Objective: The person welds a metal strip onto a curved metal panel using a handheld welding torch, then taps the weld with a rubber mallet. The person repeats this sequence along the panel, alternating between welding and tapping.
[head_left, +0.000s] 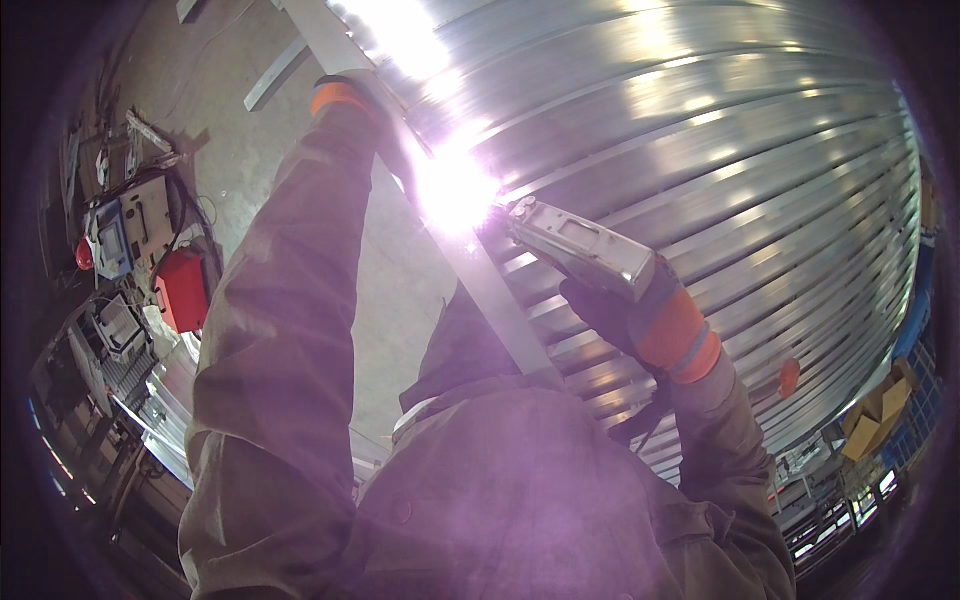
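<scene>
My right hand point(625, 315), in a dark glove with an orange cuff, is wrapped round a boxy metal welding gun point(585, 242). The gun's tip points left at a dazzling white-violet glare point(457, 190) on the long metal edge bar point(500, 305). That bar runs along the left side of a large panel of parallel silvery metal slats point(690, 180). Farther up the same bar lies my left hand point(385, 115), also gloved with an orange cuff. It is close to the glare, and its fingers are lost behind the sleeve and in the light.
On the left floor stand a red box point(182, 290), grey equipment point(130, 228) and cables. A loose metal bar point(277, 75) lies on the concrete floor at upper left. An open cardboard box point(880, 412) and a blue crate point(912, 420) sit at far right.
</scene>
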`<state>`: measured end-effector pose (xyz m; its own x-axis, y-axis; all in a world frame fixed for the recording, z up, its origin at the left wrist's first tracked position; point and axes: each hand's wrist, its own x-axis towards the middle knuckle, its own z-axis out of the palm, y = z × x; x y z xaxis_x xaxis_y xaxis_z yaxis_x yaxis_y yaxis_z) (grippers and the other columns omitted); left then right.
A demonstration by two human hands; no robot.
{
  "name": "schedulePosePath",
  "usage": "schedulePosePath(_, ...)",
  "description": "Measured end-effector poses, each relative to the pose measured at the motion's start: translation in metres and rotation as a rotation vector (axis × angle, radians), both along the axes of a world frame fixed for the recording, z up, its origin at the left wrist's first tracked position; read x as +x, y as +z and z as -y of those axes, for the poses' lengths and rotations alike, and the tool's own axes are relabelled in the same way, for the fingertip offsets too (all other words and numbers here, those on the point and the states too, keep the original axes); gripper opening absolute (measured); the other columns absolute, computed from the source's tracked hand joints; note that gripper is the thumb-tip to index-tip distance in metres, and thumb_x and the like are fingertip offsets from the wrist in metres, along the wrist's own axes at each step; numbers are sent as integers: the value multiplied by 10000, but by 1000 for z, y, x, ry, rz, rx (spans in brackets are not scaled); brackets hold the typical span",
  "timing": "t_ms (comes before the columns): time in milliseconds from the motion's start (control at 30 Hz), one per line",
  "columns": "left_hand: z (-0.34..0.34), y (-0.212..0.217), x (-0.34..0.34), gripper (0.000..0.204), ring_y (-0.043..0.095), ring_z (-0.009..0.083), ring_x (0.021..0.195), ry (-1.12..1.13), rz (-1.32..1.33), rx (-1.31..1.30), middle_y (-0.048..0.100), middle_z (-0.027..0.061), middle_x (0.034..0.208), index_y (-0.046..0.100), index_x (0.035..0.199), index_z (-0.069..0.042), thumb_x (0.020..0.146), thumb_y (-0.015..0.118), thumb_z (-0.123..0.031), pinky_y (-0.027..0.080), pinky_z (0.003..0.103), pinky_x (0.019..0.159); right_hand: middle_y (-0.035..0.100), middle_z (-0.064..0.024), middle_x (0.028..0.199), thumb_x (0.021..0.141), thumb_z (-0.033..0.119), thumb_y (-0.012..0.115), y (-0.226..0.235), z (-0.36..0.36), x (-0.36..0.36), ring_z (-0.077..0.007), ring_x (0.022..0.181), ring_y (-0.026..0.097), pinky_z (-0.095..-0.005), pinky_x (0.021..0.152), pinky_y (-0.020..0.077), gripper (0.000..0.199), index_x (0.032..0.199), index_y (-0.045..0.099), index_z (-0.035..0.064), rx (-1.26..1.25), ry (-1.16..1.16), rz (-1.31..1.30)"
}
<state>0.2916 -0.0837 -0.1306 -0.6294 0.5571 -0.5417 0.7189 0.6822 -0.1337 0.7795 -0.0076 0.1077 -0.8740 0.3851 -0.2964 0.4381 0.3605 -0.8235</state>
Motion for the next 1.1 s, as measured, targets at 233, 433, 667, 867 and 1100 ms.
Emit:
schedulePosePath(233, 8, -31, -9, 411, 708, 303, 1226, 62, 53, 112, 735, 116, 1356, 717, 1350, -89, 1006, 656, -307, 563, 403, 1012, 795, -173, 985, 985, 303, 738, 3, 1, -4, -346, 866, 779, -442, 755, 615, 343, 1240, 750, 74, 57, 15, -6)
schedulePosePath(433, 2, -14, -1, 428, 683, 284, 1259, 108, 109, 32, 717, 96, 1390, 685, 1398, -93, 1069, 557, -336, 545, 387, 1037, 796, -184, 1045, 982, 292, 745, 6, -6, -13, -352, 951, 780, -436, 824, 610, 388, 1305, 734, 77, -49, 7, -27)
schedulePosePath(667, 6, -43, -14, 448, 651, 255, 1263, 108, 129, 47, 697, 93, 1401, 659, 1411, -94, 1104, 497, -377, 520, 359, 1053, 790, -194, 1151, 976, 283, 743, 22, -20, -33, -338, 1075, 774, -405, 934, 596, 418, 1350, 724, 97, -104, 51, 153)
schedulePosePath(867, 10, -27, 5, 452, 655, 282, 1179, 669, 674, 697, 716, 94, 1320, 676, 1362, -71, 1099, 518, -403, 519, 398, 1031, 790, -174, 1214, 989, 347, 761, 44, -27, -34, -292, 1111, 779, -387, 947, 623, 479, 1409, 697, 126, -39, 74, 243)
schedulePosePath(1100, 2, 128, 74, 233, 686, 147, 948, 635, 579, 1265, 780, 48, 1047, 792, 1209, -74, 1016, 753, -200, 565, 329, 883, 753, -185, 1313, 1001, 136, 766, 74, -14, 53, -258, 1149, 770, -401, 952, 654, 510, 1475, 617, 19, -480, -142, -173)
